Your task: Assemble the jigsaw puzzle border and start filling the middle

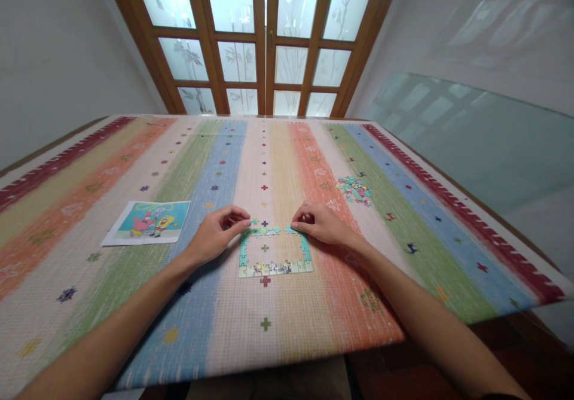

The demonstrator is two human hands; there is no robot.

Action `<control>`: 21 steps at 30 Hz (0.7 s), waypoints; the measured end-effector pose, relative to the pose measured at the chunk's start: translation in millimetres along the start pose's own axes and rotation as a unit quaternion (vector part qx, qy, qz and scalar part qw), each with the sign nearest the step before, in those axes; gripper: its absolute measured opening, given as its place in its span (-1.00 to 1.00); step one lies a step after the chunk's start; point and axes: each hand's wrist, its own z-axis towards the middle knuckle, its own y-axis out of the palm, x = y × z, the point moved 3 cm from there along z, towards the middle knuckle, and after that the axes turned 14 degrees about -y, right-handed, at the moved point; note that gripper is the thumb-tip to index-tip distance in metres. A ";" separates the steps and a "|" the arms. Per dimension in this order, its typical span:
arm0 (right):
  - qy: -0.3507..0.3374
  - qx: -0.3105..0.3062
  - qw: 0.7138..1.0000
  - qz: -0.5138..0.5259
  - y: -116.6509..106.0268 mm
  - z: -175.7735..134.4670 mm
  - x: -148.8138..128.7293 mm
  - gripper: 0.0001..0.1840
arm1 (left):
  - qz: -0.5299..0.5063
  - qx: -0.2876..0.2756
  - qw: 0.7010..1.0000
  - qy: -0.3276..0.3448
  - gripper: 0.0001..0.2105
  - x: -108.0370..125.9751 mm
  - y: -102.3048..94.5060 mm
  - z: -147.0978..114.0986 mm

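Observation:
In the head view, a rectangular border of joined jigsaw pieces [275, 271] lies on the striped tablecloth, with cloth showing inside it. A gap breaks its far side, right of the middle. My left hand [219, 232] is at the far left corner, thumb and forefinger closed around the edge of a small green puzzle piece [254, 222]. At the far right corner, my right hand [323, 223] pinches a teal puzzle piece [289, 229] lying along the border's far side. The fingertips partly cover both pieces.
A printed cartoon picture [150, 223] lies flat to the left. Several loose puzzle pieces [356, 190] form a pile at the right, beyond my right hand. The tablecloth [251, 340] covers the table to its near edge. Wooden doors with glass panes [266, 41] stand behind.

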 end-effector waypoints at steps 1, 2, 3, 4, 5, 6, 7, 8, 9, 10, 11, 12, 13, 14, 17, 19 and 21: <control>-0.004 0.005 1.000 -0.003 -0.6 -0.1 -0.9 -0.88 | 0.005 -0.003 1.000 0.003 -0.77 1.0 1.2 -1.3; -0.008 0.011 1.000 -0.006 -0.9 -0.2 -2.4 -0.87 | 0.010 -0.008 1.000 0.005 -0.77 2.1 2.4 -2.7; -0.015 0.018 1.000 -0.008 -0.8 -0.2 -4.4 -0.88 | 0.012 -0.015 1.000 0.007 -0.78 3.4 3.9 -4.3; -0.025 0.025 0.999 -0.010 -0.2 -0.1 -7.2 -0.88 | 0.012 -0.023 1.000 0.008 -0.78 4.7 5.5 -5.9; -0.040 0.032 0.999 -0.011 1.0 0.1 -10.8 -0.90 | 0.010 -0.032 0.999 0.009 -0.78 5.9 7.3 -7.4; -0.060 0.039 0.997 -0.011 2.8 0.2 -15.0 -0.92 | 0.007 -0.041 0.999 0.010 -0.78 7.1 9.3 -8.9; -0.084 0.046 0.995 -0.011 5.2 0.3 -19.7 -0.95 | 0.002 -0.051 0.999 0.011 -0.78 8.1 11.5 -10.3; -0.111 0.050 0.992 -0.010 8.2 0.3 -24.7 -0.96 | -0.005 -0.061 0.998 0.010 -0.78 9.0 13.8 -11.6; -0.138 0.054 0.989 -0.006 11.6 0.1 -29.5 -0.93 | -0.015 -0.071 0.997 0.008 -0.78 9.8 16.1 -12.9; -0.161 0.055 0.985 0.002 15.1 -0.3 -33.9 -0.89 | -0.029 -0.081 0.996 0.007 -0.77 10.6 18.3 -14.2; -0.182 0.055 0.982 0.011 18.6 -0.8 -37.9 -0.85 | -0.044 -0.091 0.995 0.004 -0.77 11.5 20.5 -15.4; -0.200 0.053 0.978 0.022 21.8 -1.4 -41.4 -0.81 | -0.059 -0.100 0.993 0.002 -0.76 12.5 22.3 -16.6; -0.215 0.050 0.975 0.032 24.5 -2.0 -44.2 -0.76 | -0.071 -0.107 0.992 0.000 -0.75 13.5 23.9 -17.7; -0.225 0.044 0.972 0.041 26.7 -2.7 -46.5 -0.72 | -0.080 -0.114 0.990 -0.002 -0.75 14.4 25.2 -18.7; -0.248 0.029 0.967 0.055 29.9 -4.4 -50.8 -0.67 | -0.088 -0.126 0.988 -0.009 -0.74 16.4 27.3 -20.6; -0.259 0.026 0.964 0.052 30.3 -5.2 -51.7 -0.68 | -0.090 -0.129 0.987 -0.013 -0.72 16.5 28.0 -21.0; -0.268 0.030 0.962 0.041 30.7 -5.5 -51.2 -0.70 | -0.092 -0.130 0.987 -0.016 -0.71 15.8 28.8 -21.0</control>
